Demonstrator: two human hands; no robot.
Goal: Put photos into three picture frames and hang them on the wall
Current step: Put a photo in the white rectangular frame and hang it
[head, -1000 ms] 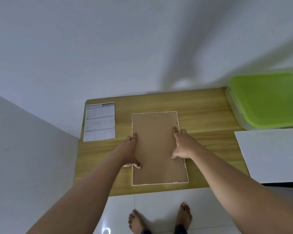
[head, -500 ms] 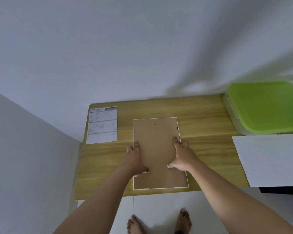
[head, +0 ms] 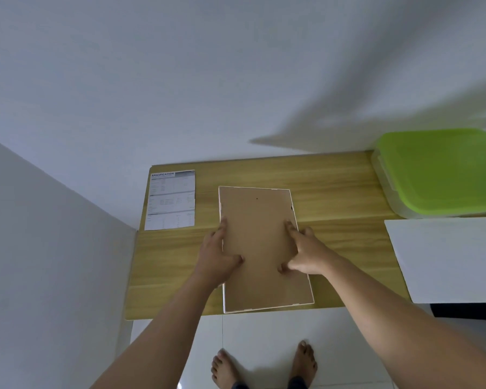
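Observation:
A white picture frame [head: 260, 220] lies face down on the wooden table [head: 334, 192], its brown backing board up. My left hand [head: 218, 255] grips its left edge, thumb on the board. My right hand [head: 303, 252] grips the right edge, thumb pressed on the board too. The frame's top sits slightly turned to the left. Its near end reaches the table's front edge.
A printed specification sheet [head: 171, 200] lies left of the frame. A green-lidded plastic box [head: 443, 172] stands at the back right, a large white sheet [head: 449, 256] in front of it. White walls close the back and left. My bare feet stand below.
The view tilted, so the table sits lower in frame. Both hands kept hold of the frame's sides, thumbs sliding further in on the board. The frame's far end turned slightly left.

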